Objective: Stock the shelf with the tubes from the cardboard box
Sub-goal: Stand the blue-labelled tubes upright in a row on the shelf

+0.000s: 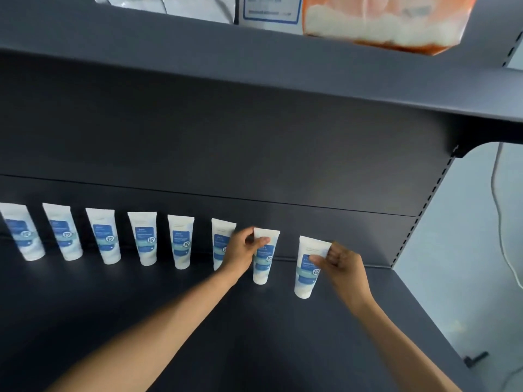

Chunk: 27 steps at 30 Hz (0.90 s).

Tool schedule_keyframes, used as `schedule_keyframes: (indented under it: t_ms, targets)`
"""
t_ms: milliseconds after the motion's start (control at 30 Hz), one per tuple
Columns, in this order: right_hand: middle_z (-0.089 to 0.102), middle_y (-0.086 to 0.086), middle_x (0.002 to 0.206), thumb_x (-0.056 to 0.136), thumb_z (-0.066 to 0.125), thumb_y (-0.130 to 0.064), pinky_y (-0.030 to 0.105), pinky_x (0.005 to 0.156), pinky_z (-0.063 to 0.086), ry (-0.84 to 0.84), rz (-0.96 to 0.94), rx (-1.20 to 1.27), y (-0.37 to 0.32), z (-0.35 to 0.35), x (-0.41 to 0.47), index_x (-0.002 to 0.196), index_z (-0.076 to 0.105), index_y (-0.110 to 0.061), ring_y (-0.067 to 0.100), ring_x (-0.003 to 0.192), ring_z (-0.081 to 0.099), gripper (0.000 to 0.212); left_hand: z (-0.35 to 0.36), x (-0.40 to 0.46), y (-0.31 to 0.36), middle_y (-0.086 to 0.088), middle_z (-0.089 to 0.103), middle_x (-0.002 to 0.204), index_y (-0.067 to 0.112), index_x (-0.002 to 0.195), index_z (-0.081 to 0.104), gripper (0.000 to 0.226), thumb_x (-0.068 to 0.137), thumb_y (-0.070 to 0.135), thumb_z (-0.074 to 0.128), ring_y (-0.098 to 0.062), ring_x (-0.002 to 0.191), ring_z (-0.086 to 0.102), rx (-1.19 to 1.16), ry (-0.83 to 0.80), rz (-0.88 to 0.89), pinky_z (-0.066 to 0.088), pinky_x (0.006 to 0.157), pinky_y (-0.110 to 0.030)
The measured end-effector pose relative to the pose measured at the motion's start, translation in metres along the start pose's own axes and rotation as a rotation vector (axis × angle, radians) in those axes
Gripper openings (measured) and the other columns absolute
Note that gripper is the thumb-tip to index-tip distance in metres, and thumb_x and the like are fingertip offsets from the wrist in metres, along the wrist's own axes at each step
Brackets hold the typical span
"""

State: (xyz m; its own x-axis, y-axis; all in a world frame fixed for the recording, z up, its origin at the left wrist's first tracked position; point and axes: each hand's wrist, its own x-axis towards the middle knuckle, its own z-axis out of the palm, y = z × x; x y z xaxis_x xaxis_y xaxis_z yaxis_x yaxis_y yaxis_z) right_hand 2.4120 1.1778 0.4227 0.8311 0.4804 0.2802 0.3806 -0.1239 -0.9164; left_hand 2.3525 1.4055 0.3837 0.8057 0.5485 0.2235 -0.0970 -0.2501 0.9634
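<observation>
Standing cap-down in a row along the shelf (169,306), eight tubes are seen. The seventh tube (264,264) is pinched near its top by the left hand (243,250); the eighth tube (308,267), at the row's right end, is held by the curled fingers (318,260) of the right hand (343,264). A careless release could tip either tube, and the sixth tube (220,236), just beside the left hand, could be knocked over. No cardboard box is in view.
</observation>
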Motion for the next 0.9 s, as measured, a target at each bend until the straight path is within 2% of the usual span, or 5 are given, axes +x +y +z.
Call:
schedule_keyframes:
  t_ms: [100,233,500,700,900]
  targets:
    - [0.078,-0.001,0.088,0.086,0.072,-0.004,0.029,0.078,0.055,-0.016,0.009,0.006,0.009,-0.005,0.005,0.092,0.069,-0.007,0.017,0.085,0.073,0.008,0.002,0.009,-0.004,-0.006,0.073,0.092,0.003,0.100,0.068,0.018,0.090,0.017,0.072,0.000,0.076,0.066,0.009,0.027,0.008,0.049,0.067,-0.010]
    - [0.077,-0.003,0.085,0.086,0.071,-0.002,0.016,0.069,0.052,-0.019,0.007,0.012,0.016,-0.007,0.011,0.090,0.069,-0.007,0.008,0.076,0.071,0.008,0.003,0.012,-0.009,-0.012,0.074,0.093,0.004,0.096,0.067,0.014,0.090,0.016,0.072,-0.005,0.080,0.068,0.012,0.018,0.043,0.052,0.072,-0.017]
    - [0.077,-0.002,0.083,0.086,0.071,-0.001,0.016,0.067,0.052,-0.034,0.017,0.040,0.024,-0.003,0.021,0.090,0.069,-0.006,0.006,0.074,0.070,0.007,0.002,0.011,-0.015,0.002,0.075,0.102,0.007,0.110,0.068,0.020,0.090,0.013,0.071,0.000,0.091,0.070,0.009,-0.013,0.044,0.051,0.075,-0.012]
    - [0.077,0.000,0.086,0.086,0.072,-0.003,0.025,0.074,0.055,-0.048,0.019,0.048,0.027,-0.001,0.025,0.091,0.069,-0.007,0.013,0.079,0.072,0.008,0.009,0.005,-0.025,0.003,0.075,0.102,0.012,0.105,0.067,0.020,0.087,0.018,0.075,-0.009,0.094,0.072,0.027,0.048,0.002,0.054,0.079,-0.020]
    - [0.077,0.003,0.085,0.085,0.073,-0.004,0.038,0.077,0.054,-0.042,0.022,0.052,0.028,-0.006,0.030,0.089,0.068,-0.007,0.015,0.078,0.069,0.007,0.019,-0.040,-0.034,0.013,0.063,0.115,0.022,0.122,0.057,0.053,0.077,0.016,0.084,-0.003,0.107,0.061,-0.041,0.171,-0.069,0.048,0.088,-0.014]
